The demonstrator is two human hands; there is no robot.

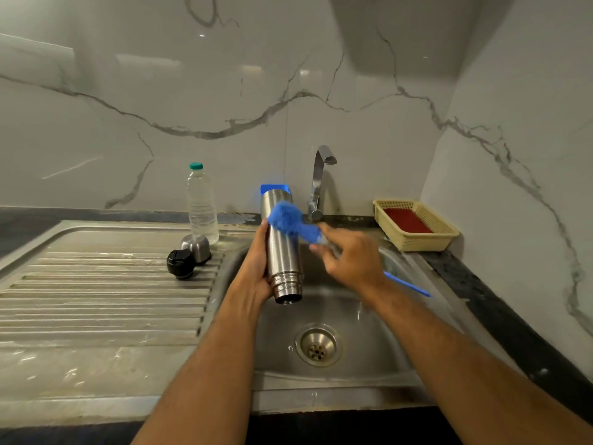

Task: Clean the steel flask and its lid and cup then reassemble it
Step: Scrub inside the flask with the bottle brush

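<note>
Your left hand (256,268) is gripping the flask (282,248) over the sink (353,374), catching drips. Your right hand (349,261) is closed around the brush (292,221), scrubbing its side.

Over the sink basin (353,319) the room is mostly taken: the steel flask (282,252) and both hands fill the upper middle, and the tap (317,184) stands just behind them. The basin floor around the drain (318,345) lies open. On the ribbed drainboard (106,300), the black lid (180,263), steel cup (196,247) and water bottle (201,203) crowd the far right corner; the near ribs are bare. A basket (417,242) blocks the right table corner.
</note>
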